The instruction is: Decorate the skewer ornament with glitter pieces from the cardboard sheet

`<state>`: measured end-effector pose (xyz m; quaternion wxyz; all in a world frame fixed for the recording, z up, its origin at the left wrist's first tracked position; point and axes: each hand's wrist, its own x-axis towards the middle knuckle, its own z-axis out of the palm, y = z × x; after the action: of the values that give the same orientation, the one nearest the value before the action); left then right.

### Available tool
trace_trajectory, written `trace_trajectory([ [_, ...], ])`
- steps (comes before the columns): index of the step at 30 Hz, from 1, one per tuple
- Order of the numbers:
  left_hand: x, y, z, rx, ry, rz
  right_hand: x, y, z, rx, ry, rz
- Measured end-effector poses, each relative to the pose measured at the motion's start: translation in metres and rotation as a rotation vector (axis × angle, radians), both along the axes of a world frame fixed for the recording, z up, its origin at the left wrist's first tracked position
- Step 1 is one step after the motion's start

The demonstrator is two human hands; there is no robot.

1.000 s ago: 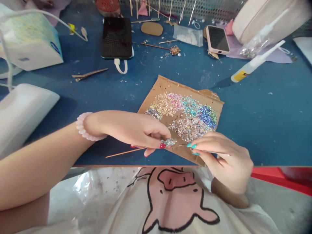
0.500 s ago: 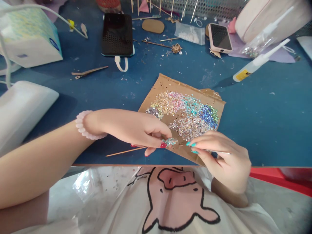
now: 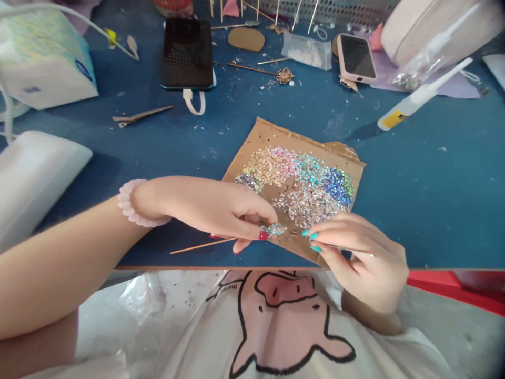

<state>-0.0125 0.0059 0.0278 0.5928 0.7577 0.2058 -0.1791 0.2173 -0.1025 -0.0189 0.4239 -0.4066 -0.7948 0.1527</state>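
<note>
My left hand (image 3: 221, 210) is closed on a small piece covered in sparkling rhinestones (image 3: 275, 229), pinched between thumb and fingers. A thin wooden stick (image 3: 201, 245) runs out from the same hand to the left; whether it joins the piece is hidden by the fingers. In my right hand (image 3: 359, 258) are slim metal tweezers (image 3: 355, 249), their fine tips pointing left, slightly apart from the piece. Beneath both hands lies a piece of cardboard (image 3: 254, 138). Loose rhinestones (image 3: 311, 206) are spread on it in groups of clear, yellow, pink, teal, blue and green.
A glue bottle with a long nozzle (image 3: 406, 110) lies right of the cardboard. Toward the back are a black phone (image 3: 187, 55), a pink-edged phone (image 3: 357, 59) and a bag of white bits (image 3: 306, 51). A metal clip (image 3: 142, 115) and a tissue pack (image 3: 51, 58) are left.
My right hand has shifted very slightly to the right, and the tweezer tips sit a little farther from the rhinestone piece. My left hand keeps its hold, nearly still.
</note>
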Motion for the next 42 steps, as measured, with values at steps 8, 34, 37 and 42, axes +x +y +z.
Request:
trace_trajectory([
  [8,0.0007,0.0001,0.0011,0.003,0.013,0.001,0.0015,0.0025,-0.0014,-0.005,0.004,0.039],
  [34,0.0011,-0.0004,0.0015,0.039,0.023,-0.019,-0.0010,0.0007,-0.0013,0.016,-0.038,0.052],
  [37,0.0012,-0.0006,0.0010,0.037,0.019,-0.021,-0.0013,0.0000,-0.0021,0.017,-0.029,0.050],
  [42,0.0002,-0.0006,0.0024,0.027,0.010,-0.015,-0.0003,0.0003,-0.0030,0.048,-0.012,0.041],
])
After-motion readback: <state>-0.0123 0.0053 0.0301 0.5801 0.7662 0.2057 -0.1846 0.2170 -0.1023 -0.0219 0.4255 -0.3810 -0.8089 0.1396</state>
